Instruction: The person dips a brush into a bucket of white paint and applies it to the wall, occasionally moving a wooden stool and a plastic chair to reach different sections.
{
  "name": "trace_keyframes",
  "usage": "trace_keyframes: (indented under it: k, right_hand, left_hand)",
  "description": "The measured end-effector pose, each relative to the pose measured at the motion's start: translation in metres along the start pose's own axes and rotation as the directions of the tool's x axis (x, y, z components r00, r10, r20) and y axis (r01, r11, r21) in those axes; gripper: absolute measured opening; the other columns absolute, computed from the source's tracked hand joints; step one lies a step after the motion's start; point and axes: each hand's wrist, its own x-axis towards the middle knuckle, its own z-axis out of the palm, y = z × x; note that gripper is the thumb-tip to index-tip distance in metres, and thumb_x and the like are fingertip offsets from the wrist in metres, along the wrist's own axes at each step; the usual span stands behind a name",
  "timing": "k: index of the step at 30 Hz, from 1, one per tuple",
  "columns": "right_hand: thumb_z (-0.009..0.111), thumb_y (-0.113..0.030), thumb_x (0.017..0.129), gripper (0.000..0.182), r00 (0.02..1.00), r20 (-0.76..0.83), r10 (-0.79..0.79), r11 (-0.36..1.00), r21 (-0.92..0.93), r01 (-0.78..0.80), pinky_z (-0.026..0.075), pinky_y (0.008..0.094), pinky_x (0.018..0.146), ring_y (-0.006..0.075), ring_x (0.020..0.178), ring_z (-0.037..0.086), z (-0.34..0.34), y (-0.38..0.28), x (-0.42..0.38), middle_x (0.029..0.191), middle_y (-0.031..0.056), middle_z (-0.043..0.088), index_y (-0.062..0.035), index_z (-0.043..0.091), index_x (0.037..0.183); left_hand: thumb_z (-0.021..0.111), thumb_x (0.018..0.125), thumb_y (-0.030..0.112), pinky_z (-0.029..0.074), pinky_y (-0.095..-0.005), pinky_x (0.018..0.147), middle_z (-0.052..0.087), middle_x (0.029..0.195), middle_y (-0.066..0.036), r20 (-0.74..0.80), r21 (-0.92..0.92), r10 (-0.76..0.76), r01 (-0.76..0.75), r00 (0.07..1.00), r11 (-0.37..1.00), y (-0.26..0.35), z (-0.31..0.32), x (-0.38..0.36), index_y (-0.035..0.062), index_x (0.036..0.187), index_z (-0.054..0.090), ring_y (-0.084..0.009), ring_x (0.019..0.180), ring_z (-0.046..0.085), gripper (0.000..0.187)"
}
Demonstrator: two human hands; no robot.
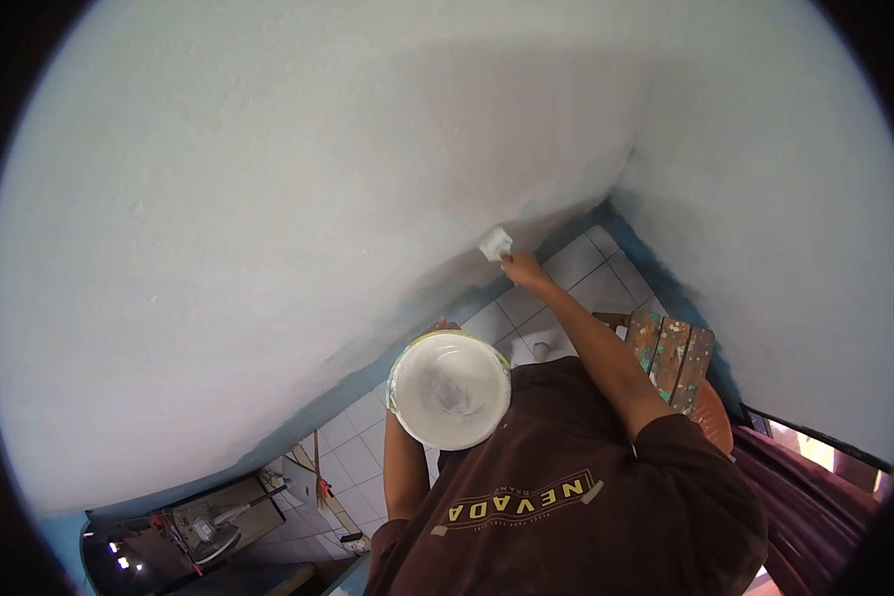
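Note:
My right hand (524, 270) is stretched out to the wall, its fingers closed around the handle of a paintbrush (496, 244). The wide brush head is coated white and lies against the lower part of the white wall (298, 199), just above a blue band. Close to my chest, my left hand (445, 325) holds up a paint bucket (452, 391); only its fingertips show past the far rim, and the bucket hides the rest. White paint is smeared over the bucket's inside and pooled at its bottom.
A paint-spattered wooden stool (671, 360) stands to my right by the corner, with an orange object (710, 419) behind it. Below are white floor tiles (576, 266). Lower left are a broom (321, 482) and a fan (217, 536). A maroon curtain (805, 507) hangs lower right.

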Motion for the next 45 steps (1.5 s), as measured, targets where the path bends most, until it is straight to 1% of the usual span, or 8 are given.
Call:
trace_keyframes:
  k: [8, 15, 20, 22, 34, 36, 42, 45]
  right_hand:
    - [0.044, -0.034, 0.107, 0.052, 0.870, -0.097, -0.484, 0.861, 0.122, 0.493, 0.040, 0.0428, 0.055, 0.0274, 0.051, 0.043, -0.085, -0.222, -0.158, 0.057, 0.0149, 0.050, 0.0050, 0.056, 0.076]
    - [0.043, -0.036, 0.108, 0.051, 0.670, -0.228, -0.706, 0.685, 0.019, 0.729, 0.042, 0.0382, 0.057, 0.0221, 0.056, 0.049, -0.034, -0.164, -0.090, 0.061, 0.0136, 0.052, 0.0031, 0.055, 0.077]
    - [0.039, -0.035, 0.108, 0.051, 0.833, -0.089, -0.545, 0.832, -0.182, 0.525, 0.045, 0.0399, 0.058, 0.0251, 0.058, 0.058, -0.005, -0.027, -0.017, 0.064, 0.0156, 0.056, 0.0041, 0.058, 0.082]
    - [0.040, -0.035, 0.108, 0.050, 0.992, 0.109, -0.064, 0.988, -0.132, 0.078, 0.043, 0.0371, 0.051, 0.0187, 0.050, 0.054, -0.012, -0.019, -0.019, 0.061, 0.0089, 0.056, 0.0003, 0.059, 0.077]
    - [0.043, -0.035, 0.108, 0.053, 0.768, -0.087, -0.635, 0.770, 0.009, 0.638, 0.043, 0.0426, 0.056, 0.0275, 0.052, 0.057, -0.082, -0.250, -0.157, 0.057, 0.0137, 0.053, 0.0031, 0.058, 0.074]
    - [0.045, -0.033, 0.108, 0.050, 0.737, -0.090, -0.670, 0.730, 0.100, 0.676, 0.041, 0.0432, 0.056, 0.0351, 0.054, 0.055, -0.079, -0.249, -0.152, 0.061, 0.0189, 0.055, 0.0037, 0.059, 0.078]
    - [0.042, -0.038, 0.107, 0.051, 0.724, -0.229, -0.650, 0.759, -0.183, 0.624, 0.047, 0.0496, 0.064, 0.0446, 0.061, 0.056, -0.007, -0.058, -0.017, 0.071, 0.0244, 0.062, 0.0037, 0.061, 0.085]
    - [0.041, -0.039, 0.106, 0.051, 0.918, -0.093, -0.386, 0.917, -0.152, 0.370, 0.049, 0.0484, 0.063, 0.0373, 0.058, 0.060, -0.010, -0.012, -0.008, 0.071, 0.0216, 0.063, 0.0030, 0.062, 0.086]
  left_hand:
    - [0.054, 0.105, 0.036, 0.048, -0.0273, 0.056, 0.057, 0.070, 0.004, 0.062, -0.202, -0.060, 0.072, 0.996, 0.977, -0.002, 0.009, -0.004, 0.0155, 0.083, 0.055, -0.0073, 0.061, 0.055, 0.030]
    - [0.053, 0.105, 0.037, 0.046, -0.0270, 0.054, 0.054, 0.068, 0.005, 0.038, -0.222, -0.073, 0.080, 0.997, 0.972, -0.008, 0.009, -0.001, 0.0171, 0.081, 0.052, -0.0062, 0.059, 0.052, 0.031]
    - [0.054, 0.105, 0.038, 0.045, -0.0274, 0.053, 0.053, 0.067, 0.005, -0.023, -0.142, -0.021, 0.018, 1.000, 0.990, -0.013, -0.002, -0.004, 0.0176, 0.080, 0.052, -0.0060, 0.058, 0.051, 0.032]
    - [0.054, 0.105, 0.038, 0.045, -0.0274, 0.053, 0.053, 0.067, 0.005, -0.153, -0.011, 0.018, -0.020, 0.988, 1.000, -0.015, 0.003, -0.009, 0.0178, 0.079, 0.051, -0.0061, 0.058, 0.051, 0.033]
    - [0.060, 0.101, 0.039, 0.051, -0.0306, 0.057, 0.062, 0.071, 0.002, -0.303, -0.009, 0.014, -0.018, 0.953, 1.000, -0.032, -0.034, 0.005, 0.0150, 0.084, 0.062, -0.0093, 0.060, 0.059, 0.030]
    - [0.061, 0.100, 0.040, 0.052, -0.0299, 0.058, 0.064, 0.073, 0.001, 0.122, -0.140, -0.086, 0.103, 0.989, 0.985, -0.027, -0.038, 0.006, 0.0141, 0.087, 0.064, -0.0097, 0.061, 0.060, 0.029]
    - [0.060, 0.102, 0.038, 0.049, -0.0291, 0.055, 0.057, 0.068, 0.003, -0.360, 0.032, 0.060, -0.051, 0.931, 0.998, -0.029, -0.016, 0.000, 0.0148, 0.080, 0.058, -0.0089, 0.057, 0.055, 0.031]
    - [0.058, 0.103, 0.037, 0.049, -0.0289, 0.054, 0.059, 0.069, 0.002, -0.227, -0.038, 0.080, -0.091, 0.971, 0.995, -0.033, -0.040, 0.003, 0.0146, 0.080, 0.057, -0.0094, 0.057, 0.056, 0.032]
